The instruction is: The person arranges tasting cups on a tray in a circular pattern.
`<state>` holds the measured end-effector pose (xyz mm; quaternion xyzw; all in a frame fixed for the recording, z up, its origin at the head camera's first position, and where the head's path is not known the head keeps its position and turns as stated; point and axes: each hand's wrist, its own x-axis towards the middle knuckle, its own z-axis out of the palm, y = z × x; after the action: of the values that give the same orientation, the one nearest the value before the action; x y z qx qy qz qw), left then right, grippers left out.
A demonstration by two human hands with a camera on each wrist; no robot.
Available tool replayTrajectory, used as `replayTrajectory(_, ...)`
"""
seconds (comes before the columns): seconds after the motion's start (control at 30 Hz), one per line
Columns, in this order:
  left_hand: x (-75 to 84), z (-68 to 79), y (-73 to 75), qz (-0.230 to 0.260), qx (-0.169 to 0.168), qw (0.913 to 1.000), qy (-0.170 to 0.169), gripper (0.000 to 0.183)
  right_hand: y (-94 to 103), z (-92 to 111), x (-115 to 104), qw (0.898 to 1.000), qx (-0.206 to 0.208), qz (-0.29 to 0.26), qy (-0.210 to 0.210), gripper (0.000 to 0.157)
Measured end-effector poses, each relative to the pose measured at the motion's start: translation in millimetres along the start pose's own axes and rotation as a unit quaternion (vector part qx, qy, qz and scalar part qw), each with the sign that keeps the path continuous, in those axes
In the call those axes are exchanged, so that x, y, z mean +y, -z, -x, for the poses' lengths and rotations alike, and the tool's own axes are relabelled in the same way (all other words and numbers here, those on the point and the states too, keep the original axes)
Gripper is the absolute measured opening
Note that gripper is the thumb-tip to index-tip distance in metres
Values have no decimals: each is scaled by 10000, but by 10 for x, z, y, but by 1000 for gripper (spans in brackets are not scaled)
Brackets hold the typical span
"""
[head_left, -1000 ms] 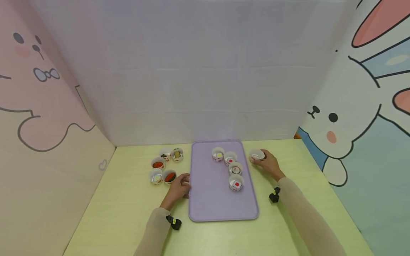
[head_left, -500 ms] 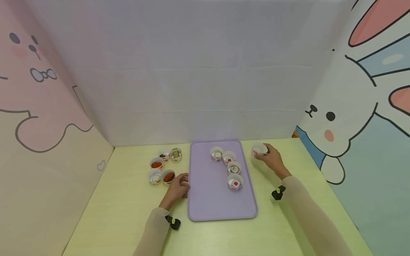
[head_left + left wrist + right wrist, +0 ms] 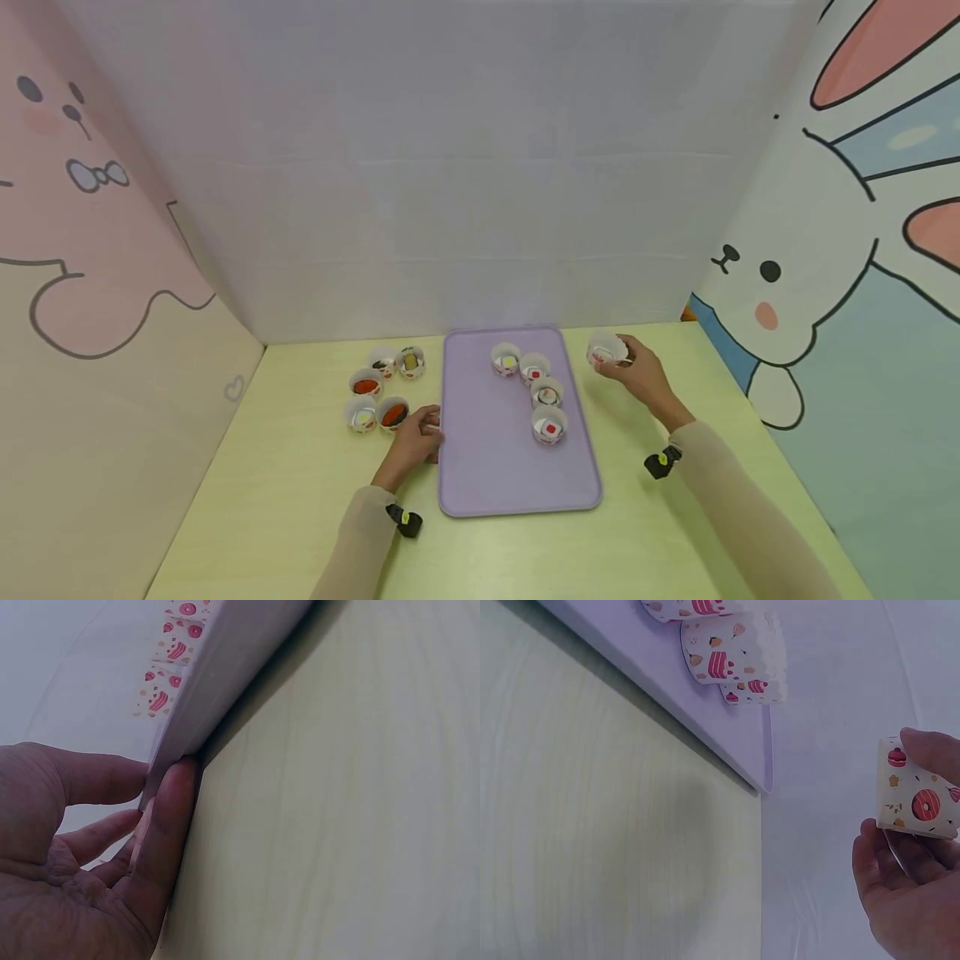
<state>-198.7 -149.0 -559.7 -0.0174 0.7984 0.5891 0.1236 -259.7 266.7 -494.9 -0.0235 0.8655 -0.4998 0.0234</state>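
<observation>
My right hand [image 3: 643, 373] holds a white paper baking cup [image 3: 603, 350] to the right of the purple tray [image 3: 495, 479]. In the right wrist view, this cup [image 3: 915, 791] shows a pink doughnut print, thumb on one side and fingers on the other. My left hand [image 3: 415, 436] is at the tray's left edge, and in the left wrist view its thumb and fingers pinch the rim [image 3: 176, 742]. Several similar cups stand on the tray's right half and back, among them a cup with a red-centred piece [image 3: 550, 427] and a cup with a yellow-centred one [image 3: 506, 361].
Left of the tray, several more cups cluster on the pale yellow table [image 3: 247, 492], including a cup with an orange-red piece [image 3: 393, 414] and a cup with a tan piece [image 3: 411, 362]. A white wall [image 3: 480, 208] closes off the back; printed panels flank both sides.
My right hand has lifted the cup and shifted it slightly away from the tray's right edge. The left hand stays at the tray's edge, and the cups on it keep their places.
</observation>
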Motion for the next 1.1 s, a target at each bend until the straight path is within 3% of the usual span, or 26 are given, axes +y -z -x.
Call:
replayTrajectory(0.07, 16, 14, 2, 15, -44, 10000, 13, 55, -15, 30, -10, 10000, 6, 14, 16, 73)
replayTrajectory(0.2, -190, -114, -28, -1, 108, 9999, 19, 55, -60, 75, -25, 9999, 36, -58, 132, 71)
replayTrajectory(0.3, -248, -147, -32, -38, 185, 9998, 21, 54, -99, 119, -86, 9996, 7, -121, 254, 69)
replayTrajectory(0.63, -236, -135, -25, 1, 206, 9996, 169, 54, -243, 287, -245, 9991, -11, -33, 414, 67)
replayTrajectory(1.1, -216, -134, -35, 0, 187, 9998, 107, 54, -477, 559, -311, 9972, -192, 110, 714, 64)
